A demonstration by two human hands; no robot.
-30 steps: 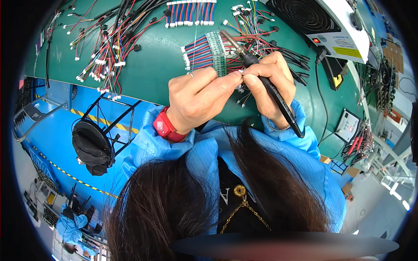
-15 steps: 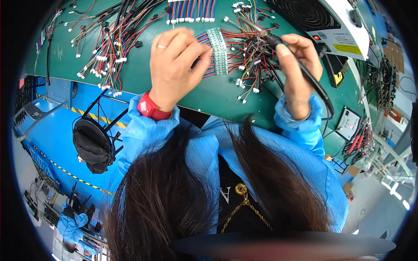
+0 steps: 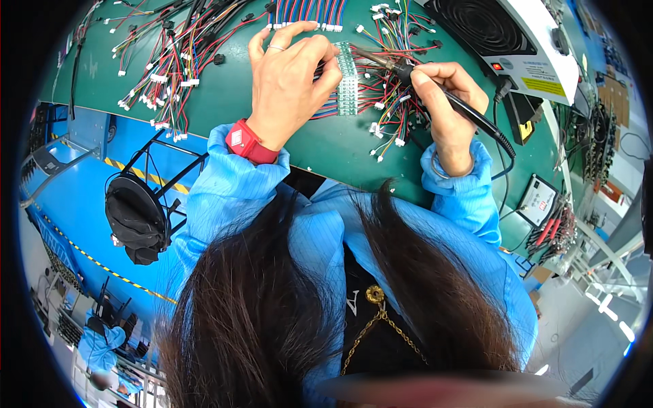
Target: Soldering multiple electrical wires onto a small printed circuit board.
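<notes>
Soldering iron [image 3: 403,71] slanting over the board [image 3: 347,88]

The iron's long axis slants up and left, its tip by the upper end of the green board, which stretches lengthwise away from me. My right hand [image 3: 449,98] pinches the handle between thumb and fingers. My left hand [image 3: 291,85] bends at the board's left side; whether it pinches anything, I cannot tell. Wires [image 3: 326,109] run out leftward across the green table [image 3: 228,98].

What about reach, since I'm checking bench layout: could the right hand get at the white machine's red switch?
Probably yes: the red switch looks unobstructed, but the right hand holds a soldering iron.
</notes>
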